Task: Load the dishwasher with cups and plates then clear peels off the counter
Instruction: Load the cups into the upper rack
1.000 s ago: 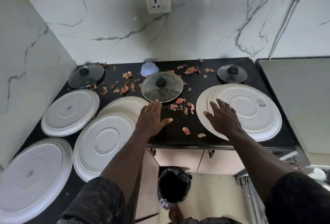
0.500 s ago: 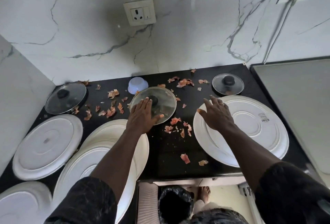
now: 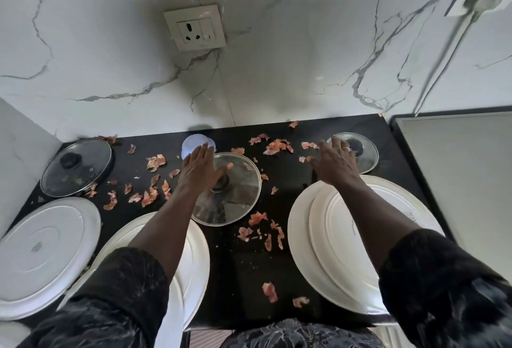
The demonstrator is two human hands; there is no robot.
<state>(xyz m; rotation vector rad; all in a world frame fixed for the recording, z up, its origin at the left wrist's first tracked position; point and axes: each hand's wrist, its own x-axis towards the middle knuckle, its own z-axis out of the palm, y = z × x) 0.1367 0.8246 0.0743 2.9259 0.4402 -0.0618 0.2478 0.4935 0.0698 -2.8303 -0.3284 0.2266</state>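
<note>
loading is the step we judge to be in hand. the peels (image 3: 277, 146) lie scattered over the black counter (image 3: 293, 181), and the crockery sits on it face down: the plate stack (image 3: 332, 239) on the right, the overlapped plates (image 3: 194, 264) under our left forearm, and the single plate (image 3: 41, 250) at the far left. no dishwasher shows in our view.

our left hand (image 3: 199, 170) is stretched forward, palm down, with the fingers straight and close together and the thumb out to the side. it holds nothing. it hangs over the far part of the big glass lid (image 3: 241, 200), and its fingertips reach the small pale cup (image 3: 188, 144) near the wall. we cannot tell whether they touch the cup.

our right hand (image 3: 336, 164) is likewise flat, fingers extended and slightly spread, a ring on one, with nothing in it. its fingertips lie over the near left rim of the small glass lid (image 3: 363, 153), just beside a few peels.

the cup seems to us the likely target. the next move calls for the left fingers to curl round it and lift it clear over the big lid's knob without dragging peels along. the right hand has a choice: shift the small glass lid aside, or go for the plate stack, which lies flat and so wants fingers worked under its rim. peels come last, we judge, swept toward the counter's near edge.
</note>
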